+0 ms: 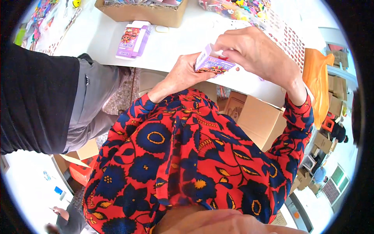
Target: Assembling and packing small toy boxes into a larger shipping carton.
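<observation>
Above the near edge of the white table point(171, 45), my left hand point(182, 76) grips a small purple-and-white carton point(215, 65) with cartoon figures printed on it. Its top stands open, with a white flap raised. My right hand point(259, 52) bends over that opening from the right, fingertips pressed together at the carton's mouth. A bit of red shows beside those fingertips; what they pinch, if anything, is hidden. Farther left on the table lies a stack of similar purple cartons point(132, 41), seemingly flattened.
A cardboard box point(142, 15) of flat colourful items stands at the back. Clear bags of colourful small pieces point(237, 7) lie behind, sticker sheets point(292, 45) to the right. An orange bag point(317, 84) hangs at the right edge. Another person point(43, 97) stands close left; an open carton point(259, 121) sits below.
</observation>
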A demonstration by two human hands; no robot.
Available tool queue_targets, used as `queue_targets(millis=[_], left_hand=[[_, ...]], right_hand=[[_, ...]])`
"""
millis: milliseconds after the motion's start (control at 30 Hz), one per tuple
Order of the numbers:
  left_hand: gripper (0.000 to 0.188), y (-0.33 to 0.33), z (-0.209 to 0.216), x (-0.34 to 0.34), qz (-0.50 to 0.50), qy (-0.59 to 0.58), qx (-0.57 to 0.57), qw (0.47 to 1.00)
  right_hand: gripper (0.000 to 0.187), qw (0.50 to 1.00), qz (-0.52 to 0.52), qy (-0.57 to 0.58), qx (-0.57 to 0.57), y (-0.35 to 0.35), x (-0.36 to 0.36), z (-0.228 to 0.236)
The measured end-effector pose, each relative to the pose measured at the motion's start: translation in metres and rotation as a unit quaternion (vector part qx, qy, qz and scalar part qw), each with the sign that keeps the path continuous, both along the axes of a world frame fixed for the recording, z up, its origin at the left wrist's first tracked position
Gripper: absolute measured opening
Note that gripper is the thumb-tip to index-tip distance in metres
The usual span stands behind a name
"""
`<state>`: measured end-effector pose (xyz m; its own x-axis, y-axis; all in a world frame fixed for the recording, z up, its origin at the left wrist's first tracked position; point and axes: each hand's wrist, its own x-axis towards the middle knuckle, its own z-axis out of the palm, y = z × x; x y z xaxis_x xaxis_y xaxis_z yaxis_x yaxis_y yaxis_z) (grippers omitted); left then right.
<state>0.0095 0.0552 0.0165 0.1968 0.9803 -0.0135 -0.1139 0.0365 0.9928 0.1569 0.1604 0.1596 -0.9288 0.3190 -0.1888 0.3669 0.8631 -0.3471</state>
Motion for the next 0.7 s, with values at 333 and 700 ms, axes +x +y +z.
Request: queue_targets(millis=[333,700], left_hand=[[0.031,-0.005,0.015,-0.007,-0.008,-0.012,-0.018,1.0],[0.032,-0.003,0.007,-0.005,0.016,-0.059,0.028,0.998]], right_hand=[[0.014,0.97,-0.118,0.197,-0.073,-0.011,0.02,0.007],[0.011,0.941,-0.198,0.256,-0.096,-0.02,0.046,-0.002]])
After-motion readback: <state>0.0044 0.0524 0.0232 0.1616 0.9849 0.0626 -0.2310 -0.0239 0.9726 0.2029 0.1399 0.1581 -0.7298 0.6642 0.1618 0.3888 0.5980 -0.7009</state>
